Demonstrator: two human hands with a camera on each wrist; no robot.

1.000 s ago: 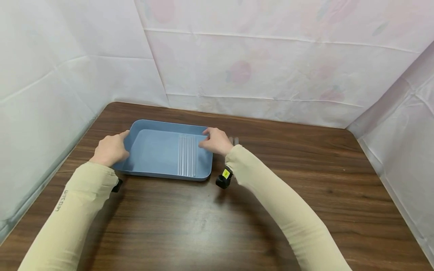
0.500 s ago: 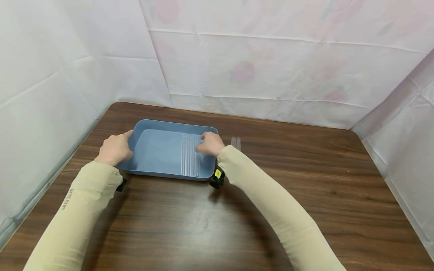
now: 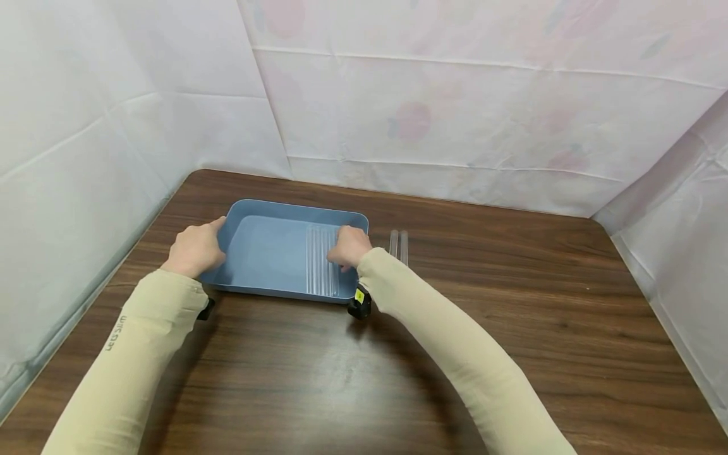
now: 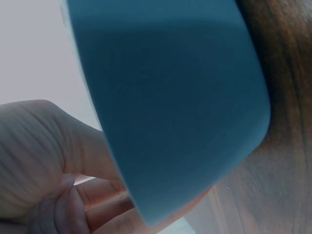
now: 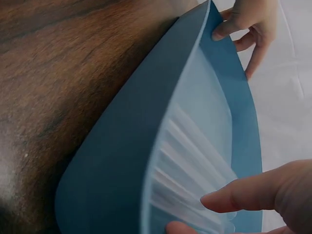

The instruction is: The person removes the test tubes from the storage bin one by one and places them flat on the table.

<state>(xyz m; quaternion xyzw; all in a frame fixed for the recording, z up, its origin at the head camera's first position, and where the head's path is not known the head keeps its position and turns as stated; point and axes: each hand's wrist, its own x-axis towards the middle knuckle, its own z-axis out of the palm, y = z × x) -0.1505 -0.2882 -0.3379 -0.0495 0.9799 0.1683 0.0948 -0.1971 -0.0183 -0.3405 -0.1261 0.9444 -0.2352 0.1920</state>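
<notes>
My left hand [image 3: 195, 251] grips the left end of a shallow blue tray [image 3: 227, 287], thumb inside the wall and fingers outside, as the right wrist view shows. Several clear tubes [image 3: 320, 259] lie side by side across the tray's right part. At their right edge my right hand [image 3: 349, 245] reaches down inside the tray. Its fingertips [image 5: 217, 201] are on either side of the nearest tube, seemingly pinching it; the contact is partly hidden. The left wrist view shows mainly the tray's outer wall [image 4: 170, 107] with the left fingers against it.
Two more clear tubes [image 3: 404, 243] lie on the brown wooden table [image 3: 512, 303] just right of the tray, partly behind the right sleeve [image 3: 432, 322]. White cloth [image 3: 432, 95] with pale pink patterns hangs behind the table.
My right hand has moved left and lower into the tray, bringing the two tubes outside it into fuller view. My left hand keeps its hold on the tray. The head view has shifted slightly.
</notes>
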